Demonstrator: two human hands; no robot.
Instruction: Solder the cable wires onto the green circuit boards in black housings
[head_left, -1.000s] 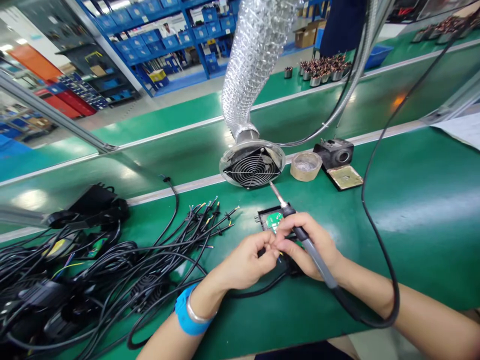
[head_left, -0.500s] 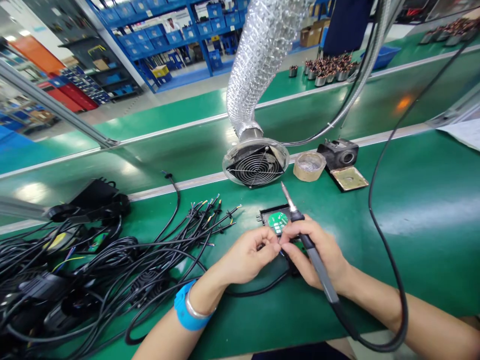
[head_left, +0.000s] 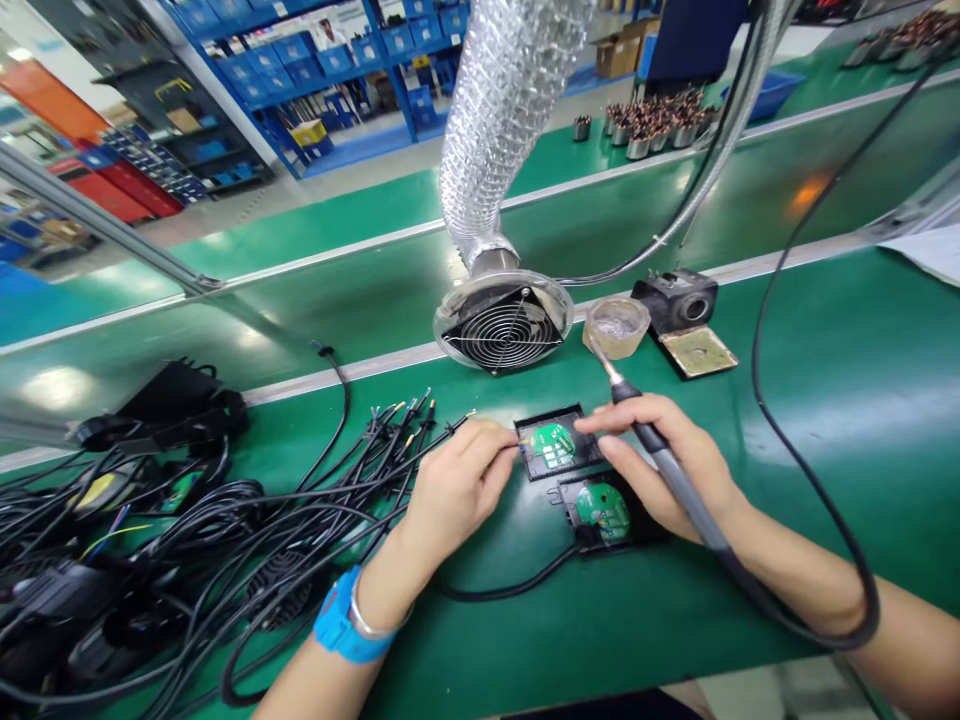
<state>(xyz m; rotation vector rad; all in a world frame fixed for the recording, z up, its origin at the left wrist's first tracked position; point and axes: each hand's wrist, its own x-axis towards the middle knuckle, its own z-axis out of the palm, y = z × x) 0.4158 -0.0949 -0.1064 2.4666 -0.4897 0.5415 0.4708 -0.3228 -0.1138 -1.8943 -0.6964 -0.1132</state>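
My right hand [head_left: 679, 465] holds a soldering iron [head_left: 675, 475], its tip pointing up and left near a tan bowl; the thumb and forefinger reach out past the handle toward a black case. My left hand [head_left: 461, 485] is closed in a pinch at that case's left edge, with thin coloured wires [head_left: 526, 442] at the fingertips. The upper black case [head_left: 577, 462] bears a green circuit board [head_left: 553, 446]. Just below it lies a second black case [head_left: 574, 492] with another green board [head_left: 604, 510] and a black cable [head_left: 510, 592] leading off its left end. My right hand partly hides both cases.
Tangled black cables [head_left: 300, 520] with stripped ends cover the left of the green bench [head_left: 480, 660]. Behind the cases hang a fume fan [head_left: 504, 335] and its foil duct [head_left: 514, 130]. The tan bowl [head_left: 616, 328] and a black soldering stand [head_left: 679, 305] sit at the back right.
My hands have moved apart: the left went left to the upper case's edge, the right moved right with the soldering iron. Both cases now show more fully.
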